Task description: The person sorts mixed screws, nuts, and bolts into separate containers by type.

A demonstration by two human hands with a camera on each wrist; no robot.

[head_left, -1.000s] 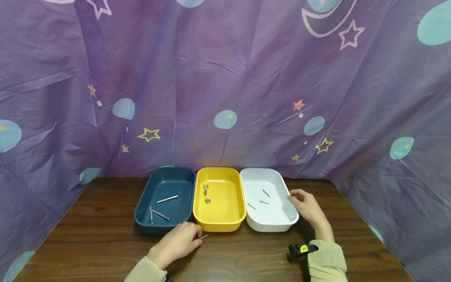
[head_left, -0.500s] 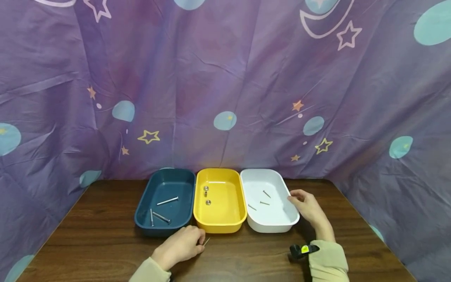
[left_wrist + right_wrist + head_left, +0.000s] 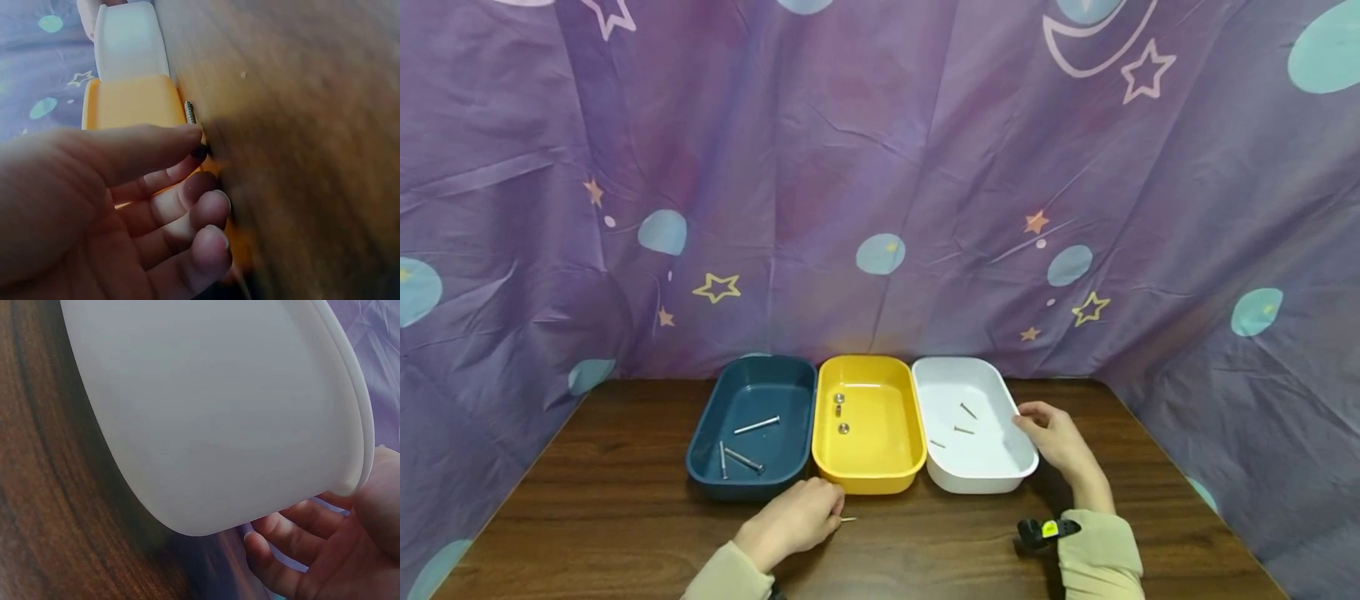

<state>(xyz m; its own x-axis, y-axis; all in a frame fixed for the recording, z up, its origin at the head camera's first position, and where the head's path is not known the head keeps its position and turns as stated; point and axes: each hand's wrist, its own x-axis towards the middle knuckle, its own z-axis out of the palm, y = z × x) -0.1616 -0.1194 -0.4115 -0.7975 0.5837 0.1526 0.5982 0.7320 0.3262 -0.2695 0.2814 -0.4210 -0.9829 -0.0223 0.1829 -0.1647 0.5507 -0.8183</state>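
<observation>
My left hand (image 3: 797, 517) is just in front of the yellow tray, low over the table. Thumb and forefinger pinch a small screw (image 3: 189, 111), its threaded end sticking out past the fingertips; the fingers hide the rest. My right hand (image 3: 1062, 446) holds the right rim of the white tray (image 3: 973, 483), thumb on the rim and the other fingers along the outer wall in the right wrist view. Several small screws (image 3: 964, 430) lie inside that tray.
Beside the white tray stand the yellow tray (image 3: 868, 485), with a few nuts (image 3: 844, 428), and the dark blue tray (image 3: 711, 417), with long bolts (image 3: 757, 425). They line the back of the wooden table (image 3: 925, 558), before a purple patterned cloth (image 3: 820, 208).
My left hand has shifted slightly right along the front of the trays, with the screw turning between its fingertips. The right hand stays at the white tray's rim.
</observation>
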